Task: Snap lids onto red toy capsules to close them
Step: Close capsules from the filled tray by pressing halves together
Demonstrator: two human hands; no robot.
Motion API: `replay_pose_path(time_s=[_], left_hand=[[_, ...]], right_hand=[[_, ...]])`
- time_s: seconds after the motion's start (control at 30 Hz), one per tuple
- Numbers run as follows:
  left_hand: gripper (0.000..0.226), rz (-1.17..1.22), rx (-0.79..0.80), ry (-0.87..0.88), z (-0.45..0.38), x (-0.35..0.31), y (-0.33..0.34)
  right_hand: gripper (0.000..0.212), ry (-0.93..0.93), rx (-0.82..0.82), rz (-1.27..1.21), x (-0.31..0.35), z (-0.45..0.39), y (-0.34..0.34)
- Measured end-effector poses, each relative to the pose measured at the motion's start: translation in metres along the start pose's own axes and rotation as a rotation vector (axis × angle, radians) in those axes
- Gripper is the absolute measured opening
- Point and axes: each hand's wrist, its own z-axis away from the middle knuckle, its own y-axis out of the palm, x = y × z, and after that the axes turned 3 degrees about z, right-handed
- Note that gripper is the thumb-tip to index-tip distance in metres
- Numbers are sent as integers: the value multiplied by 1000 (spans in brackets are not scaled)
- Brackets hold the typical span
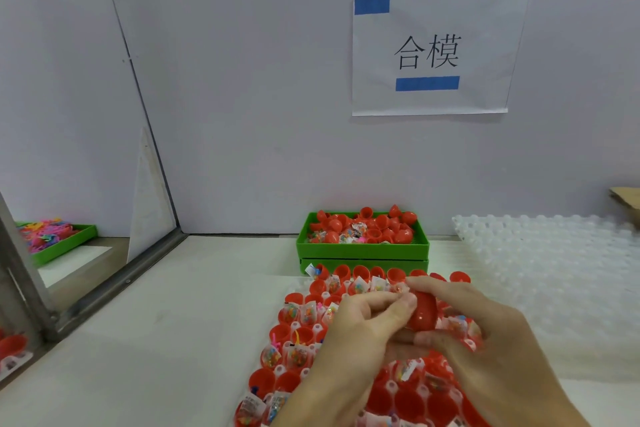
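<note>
A red capsule (423, 313) is held above a white tray (297, 325) of open red capsule halves with small toy packets in them. My left hand (358, 329) pinches the capsule's left end with thumb and fingers. My right hand (485, 340) wraps its fingers round the capsule from the right and over the top. The two hands hide most of the capsule and several cups below. A green bin (362, 250) behind the tray is heaped with red capsule halves (367, 227) and toy packets.
A clear bubble tray (547, 253) lies on the table at the right. A second green tray (65, 243) with pink and colourful toys sits beyond a metal-framed partition (114, 284) at left. A paper sign (433, 52) hangs on the back wall.
</note>
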Motion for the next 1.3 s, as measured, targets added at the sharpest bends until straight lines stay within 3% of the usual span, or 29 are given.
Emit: replay_pose_path(time_s=[0.33,0.57,0.7,1.03,1.13,1.3], left_hand=[[37,293,38,-119,2,4,2],[36,2,-15,-9,3,-1,4],[31,-83,-7,29,5,-3,1],[16,44,-77,-84,7,3,6],[19,74,-89,-86,6,6,8],[20,114,-125,5,4,9,14]], right_hand=[[67,2,45,-118,1,1,0],[60,-41,11,17,-5,2,-4],[39,-181,43,185,-4,1,-1],[44,-253,52,383,-8,8,9],[50,-228,51,337,-8,7,8],[53,-73,-101,157,-3,4,12]])
